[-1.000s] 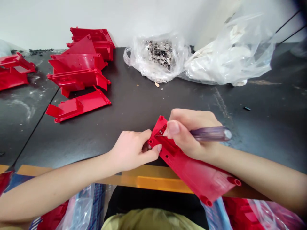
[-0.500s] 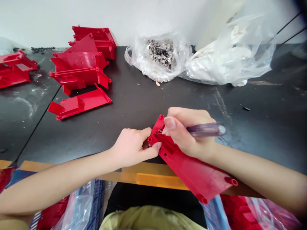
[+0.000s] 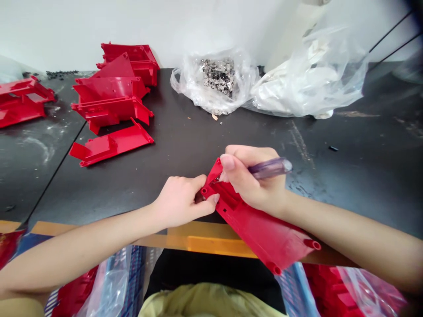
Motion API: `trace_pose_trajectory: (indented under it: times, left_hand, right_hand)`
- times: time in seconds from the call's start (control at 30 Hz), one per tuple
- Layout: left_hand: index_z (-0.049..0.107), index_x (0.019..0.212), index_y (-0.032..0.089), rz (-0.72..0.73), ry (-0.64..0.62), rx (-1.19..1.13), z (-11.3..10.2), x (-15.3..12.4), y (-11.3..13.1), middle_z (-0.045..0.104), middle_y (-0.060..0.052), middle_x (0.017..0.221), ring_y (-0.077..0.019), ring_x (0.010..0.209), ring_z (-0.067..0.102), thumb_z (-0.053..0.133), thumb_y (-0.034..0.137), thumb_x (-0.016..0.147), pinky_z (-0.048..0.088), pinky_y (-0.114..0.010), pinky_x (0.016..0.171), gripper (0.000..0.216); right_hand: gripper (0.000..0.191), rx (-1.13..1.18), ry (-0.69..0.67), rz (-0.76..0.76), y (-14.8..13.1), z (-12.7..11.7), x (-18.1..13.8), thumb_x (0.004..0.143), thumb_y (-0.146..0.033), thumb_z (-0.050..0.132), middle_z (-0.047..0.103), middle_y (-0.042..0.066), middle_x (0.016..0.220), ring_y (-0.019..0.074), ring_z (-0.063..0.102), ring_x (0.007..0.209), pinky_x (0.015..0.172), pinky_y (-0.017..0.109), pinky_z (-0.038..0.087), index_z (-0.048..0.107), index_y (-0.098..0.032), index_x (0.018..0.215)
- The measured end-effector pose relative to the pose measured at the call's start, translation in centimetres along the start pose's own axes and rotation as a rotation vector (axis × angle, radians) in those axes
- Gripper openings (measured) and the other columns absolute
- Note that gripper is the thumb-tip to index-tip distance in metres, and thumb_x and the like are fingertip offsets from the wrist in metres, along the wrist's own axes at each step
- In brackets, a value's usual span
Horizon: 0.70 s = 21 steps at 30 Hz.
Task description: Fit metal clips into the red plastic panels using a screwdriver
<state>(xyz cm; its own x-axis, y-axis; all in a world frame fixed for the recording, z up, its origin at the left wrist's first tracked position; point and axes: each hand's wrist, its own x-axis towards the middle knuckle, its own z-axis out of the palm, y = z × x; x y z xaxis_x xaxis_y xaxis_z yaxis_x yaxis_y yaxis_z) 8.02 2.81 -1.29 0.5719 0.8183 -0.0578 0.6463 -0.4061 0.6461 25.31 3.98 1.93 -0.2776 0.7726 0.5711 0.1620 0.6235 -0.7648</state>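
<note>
A long red plastic part (image 3: 264, 233) lies slanted across the table's front edge, with tubular posts at its corners. My left hand (image 3: 185, 200) is closed on its far left end, thumb on top and the index finger at the side. In my right hand (image 3: 256, 180) is a slim tool with a translucent purple handle (image 3: 271, 168), which points back to the right. Its tip goes down into a recess by the far end of the red part, where small metal pieces (image 3: 216, 178) show. My right fingers hide most of the tip.
Several similar red parts stand at the back left (image 3: 112, 101). An open plastic bag of small metal pieces (image 3: 218, 77) and a white-filled bag (image 3: 304, 83) sit at the back. A small black piece (image 3: 333, 149) lies right. Below the edge are blue crates (image 3: 297, 286) with red parts.
My right hand and the purple handle have shifted a little left and up against the red part. The left hand keeps its hold. The whole view has shifted slightly.
</note>
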Motion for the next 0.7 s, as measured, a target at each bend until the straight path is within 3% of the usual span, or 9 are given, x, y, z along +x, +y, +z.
trace_pose_trajectory:
  times: [0.23, 0.43, 0.57, 0.7]
  left_hand:
    - [0.049, 0.073, 0.020, -0.024, -0.038, 0.023, -0.39, -0.08, 0.38, 0.050, 0.005, 0.053, -0.0111, 0.045, 0.045, 0.045, 0.046, 0.087, 0.027, -0.023, 0.053, 0.029]
    - [0.050, 0.071, 0.020, -0.033, -0.032, 0.035, -0.26, 0.09, 0.28, 0.049, 0.005, 0.050, -0.0113, 0.044, 0.046, 0.046, 0.046, 0.085, 0.026, -0.023, 0.051, 0.030]
    - [0.047, 0.066, 0.020, -0.055, -0.020, 0.047, -0.21, 0.12, 0.29, 0.050, 0.004, 0.049, -0.0115, 0.044, 0.047, 0.048, 0.046, 0.084, 0.025, -0.024, 0.051, 0.031]
    - [0.051, 0.071, 0.020, -0.068, -0.046, 0.058, -0.43, 0.10, 0.51, 0.050, 0.005, 0.050, -0.0119, 0.044, 0.047, 0.045, 0.046, 0.085, 0.026, -0.024, 0.052, 0.030]
  right_hand:
    - [0.045, 0.017, 0.057, 0.045, 0.18, -0.05, 0.01, 0.093, -0.024, 0.054, 0.035, -0.005, 0.050, 0.0063, 0.033, 0.045, 0.045, 0.025, 0.026, 0.035, -0.019, 0.052]
    - [0.045, -0.066, 0.018, -0.102, -0.22, 0.09, -0.15, 0.091, -0.020, 0.055, 0.038, -0.005, 0.050, 0.0049, 0.034, 0.044, 0.043, 0.022, 0.027, 0.034, -0.019, 0.051]
    - [0.046, -0.053, -0.011, -0.109, -0.20, 0.36, -0.12, 0.091, -0.021, 0.056, 0.040, -0.004, 0.051, 0.0051, 0.037, 0.045, 0.042, 0.020, 0.030, 0.035, -0.019, 0.050]
    - [0.046, -0.023, 0.035, -0.093, 0.02, 0.47, 0.09, 0.091, -0.020, 0.055, 0.034, -0.006, 0.051, 0.0044, 0.031, 0.045, 0.043, 0.020, 0.028, 0.032, -0.019, 0.051]
